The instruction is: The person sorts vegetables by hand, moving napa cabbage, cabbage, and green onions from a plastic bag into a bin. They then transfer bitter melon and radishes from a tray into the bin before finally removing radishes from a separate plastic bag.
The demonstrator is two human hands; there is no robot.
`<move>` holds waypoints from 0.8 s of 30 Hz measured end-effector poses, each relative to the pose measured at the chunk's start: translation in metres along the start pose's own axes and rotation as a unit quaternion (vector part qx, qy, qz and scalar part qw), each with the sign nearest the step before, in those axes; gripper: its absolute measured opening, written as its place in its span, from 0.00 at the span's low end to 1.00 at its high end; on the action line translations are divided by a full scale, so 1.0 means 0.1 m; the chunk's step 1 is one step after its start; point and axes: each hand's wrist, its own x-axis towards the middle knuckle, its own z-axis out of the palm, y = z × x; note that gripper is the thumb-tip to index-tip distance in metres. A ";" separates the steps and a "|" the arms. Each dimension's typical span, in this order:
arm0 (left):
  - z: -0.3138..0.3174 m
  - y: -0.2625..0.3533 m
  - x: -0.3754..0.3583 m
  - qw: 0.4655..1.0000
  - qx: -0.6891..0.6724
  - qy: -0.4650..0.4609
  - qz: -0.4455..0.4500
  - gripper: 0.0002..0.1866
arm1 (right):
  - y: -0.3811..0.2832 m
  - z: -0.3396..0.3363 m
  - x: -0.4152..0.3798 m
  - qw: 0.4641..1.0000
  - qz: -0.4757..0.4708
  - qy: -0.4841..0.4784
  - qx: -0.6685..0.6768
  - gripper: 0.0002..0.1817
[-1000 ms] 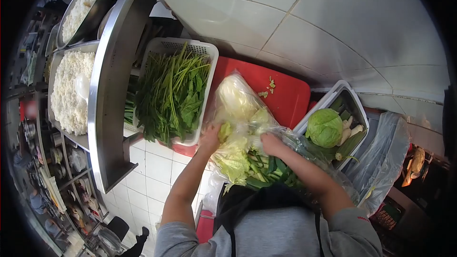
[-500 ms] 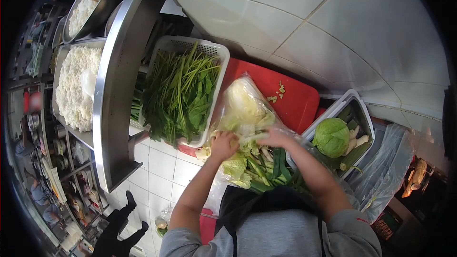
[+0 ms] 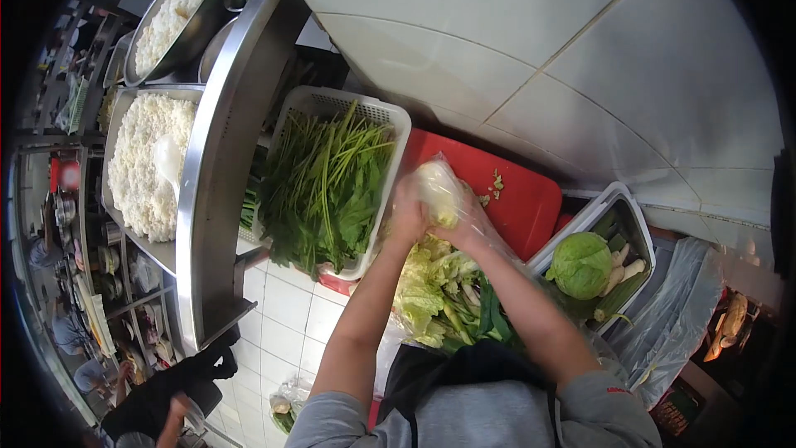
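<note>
A pale napa cabbage lies in clear plastic at the left part of the red cutting board. My left hand is against the cabbage's left side, its fingers blurred. At the cabbage's near end is my right hand, its fingers partly hidden by the cabbage and plastic. Close to my body, below both hands, loose yellow-green leaves and green stalks are heaped.
A white basket of leafy greens stands left of the board. To the right, a white bin holds a round green cabbage. Trays of rice sit on the steel shelf. Another person is at lower left.
Both my hands have moved up from the loose leaves to the bagged cabbage. The camera view has shifted slightly, and the person at lower left has changed position.
</note>
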 end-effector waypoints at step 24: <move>-0.74 0.87 -0.16 0.628 -0.660 -0.218 -0.350 0.26 | 0.14 -0.78 -0.56 0.901 0.107 -0.270 0.323 0.53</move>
